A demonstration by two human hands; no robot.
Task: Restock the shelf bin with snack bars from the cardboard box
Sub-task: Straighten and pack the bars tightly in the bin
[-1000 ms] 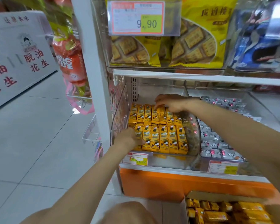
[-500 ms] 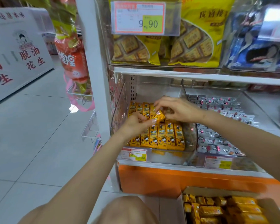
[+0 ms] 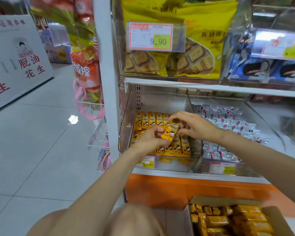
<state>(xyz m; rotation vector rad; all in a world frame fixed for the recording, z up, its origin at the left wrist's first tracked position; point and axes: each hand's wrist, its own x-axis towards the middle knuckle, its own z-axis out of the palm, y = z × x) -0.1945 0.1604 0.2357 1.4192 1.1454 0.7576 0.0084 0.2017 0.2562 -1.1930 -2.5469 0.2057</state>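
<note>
Nearest you, at five o'clock, the cardboard box sits on the floor against the orange shelf base. It is open on top and full of gold-wrapped boxed bars. Your knee fills the bottom edge at six o'clock.

Both forearms reach up towards the centre of your view. There your left hand and right hand meet over the shelf bin on one snack bar. The bar is tilted, its upper end pointing to one o'clock. Your left fingers are curled and pinch its lower end. Your right fingers are bent around its upper end, with the thumb side hidden behind the wrapper.

The bar is held just above the rows of bars already standing in the clear bin. One row shows at the back and another at the front, under your hands. A price tag hangs on the bin's front wall at six o'clock from your hands.

At three o'clock, just beside this bin, a second clear bin holds grey-wrapped sweets.

Farther up, at twelve o'clock, the upper shelf carries yellow biscuit bags behind a label reading 9.90. Blue packs lie at two o'clock.

At ten o'clock, strawberry-print bags hang on the shelf end. Beyond them stands a white sign with red characters.
</note>
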